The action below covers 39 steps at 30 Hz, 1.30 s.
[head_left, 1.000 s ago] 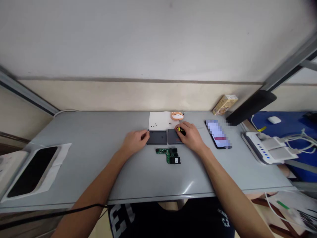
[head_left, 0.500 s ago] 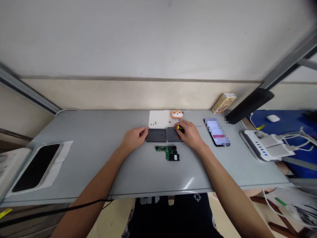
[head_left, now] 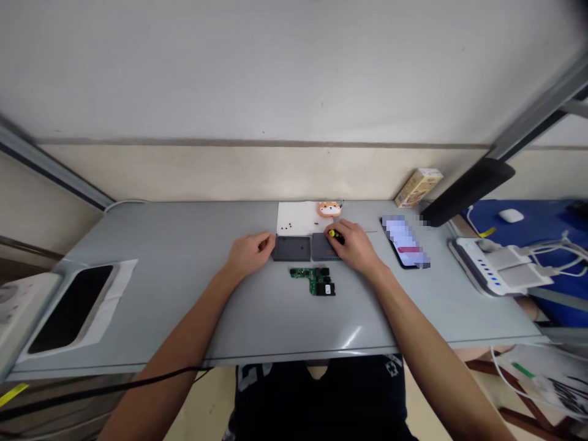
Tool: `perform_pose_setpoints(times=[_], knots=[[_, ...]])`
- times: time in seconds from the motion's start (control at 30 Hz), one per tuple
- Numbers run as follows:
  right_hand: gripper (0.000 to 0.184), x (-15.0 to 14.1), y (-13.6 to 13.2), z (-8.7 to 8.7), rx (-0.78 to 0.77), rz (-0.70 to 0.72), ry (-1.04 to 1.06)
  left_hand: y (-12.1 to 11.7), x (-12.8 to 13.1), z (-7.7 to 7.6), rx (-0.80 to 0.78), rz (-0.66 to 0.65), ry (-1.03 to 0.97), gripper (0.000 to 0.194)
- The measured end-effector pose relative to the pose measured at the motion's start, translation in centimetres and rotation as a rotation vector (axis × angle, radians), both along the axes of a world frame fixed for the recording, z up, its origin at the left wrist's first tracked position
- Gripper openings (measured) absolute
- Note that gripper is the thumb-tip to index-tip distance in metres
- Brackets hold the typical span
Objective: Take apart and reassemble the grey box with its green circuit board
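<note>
My left hand (head_left: 250, 252) rests on the table with curled fingers, its fingertips at the left edge of a dark grey plastic casing half (head_left: 292, 249). Whether the fingers pinch anything is hidden. In my right hand (head_left: 356, 245) is a screwdriver (head_left: 335, 234) with a yellow and black handle, its thin shaft pointing right. That hand lies over the right end of a second dark casing piece (head_left: 321, 246). A green circuit board (head_left: 313, 279) with black components lies just in front of both pieces. Several tiny dark screws (head_left: 285, 227) sit on a white sheet (head_left: 298, 213) behind them.
An orange animal-face case (head_left: 329, 210) stands on the sheet's right side. Right of my hand lie a lit phone (head_left: 404, 242), a carton (head_left: 418, 188) and a white power strip (head_left: 498, 266). At far left, a dark-screened phone (head_left: 71, 309) rests on white paper.
The view has shifted slightly. Both hands keep nearly the same pose and place, and the casing pieces, circuit board and screws stay where they were.
</note>
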State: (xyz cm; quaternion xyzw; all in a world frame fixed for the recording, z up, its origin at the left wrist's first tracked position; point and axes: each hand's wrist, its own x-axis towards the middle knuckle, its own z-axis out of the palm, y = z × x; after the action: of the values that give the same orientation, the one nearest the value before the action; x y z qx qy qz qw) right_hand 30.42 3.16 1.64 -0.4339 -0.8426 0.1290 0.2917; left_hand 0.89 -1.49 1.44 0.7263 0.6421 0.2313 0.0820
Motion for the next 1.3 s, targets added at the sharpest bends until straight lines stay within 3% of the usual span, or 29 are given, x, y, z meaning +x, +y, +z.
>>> perform_pose_setpoints(times=[0.33, 0.53, 0.93, 1.3], knots=[[0.015, 0.9, 0.3, 0.4, -0.001, 0.025, -0.003, 0.0, -0.5, 0.2, -0.114, -0.114, 0.028, 0.045], [0.017, 1.3, 0.6, -0.2, 0.051, -0.082, -0.089, -0.1, -0.6, 0.0, -0.102, -0.12, 0.037, 0.045], [0.019, 1.2, 0.0, 0.7, 0.014, 0.012, -0.098, 0.0, -0.7, 0.1, -0.096, -0.087, 0.023, 0.047], [0.018, 1.6, 0.3, 0.4, 0.027, -0.025, -0.093, -0.2, -0.6, 0.1, -0.089, -0.115, 0.054, 0.045]])
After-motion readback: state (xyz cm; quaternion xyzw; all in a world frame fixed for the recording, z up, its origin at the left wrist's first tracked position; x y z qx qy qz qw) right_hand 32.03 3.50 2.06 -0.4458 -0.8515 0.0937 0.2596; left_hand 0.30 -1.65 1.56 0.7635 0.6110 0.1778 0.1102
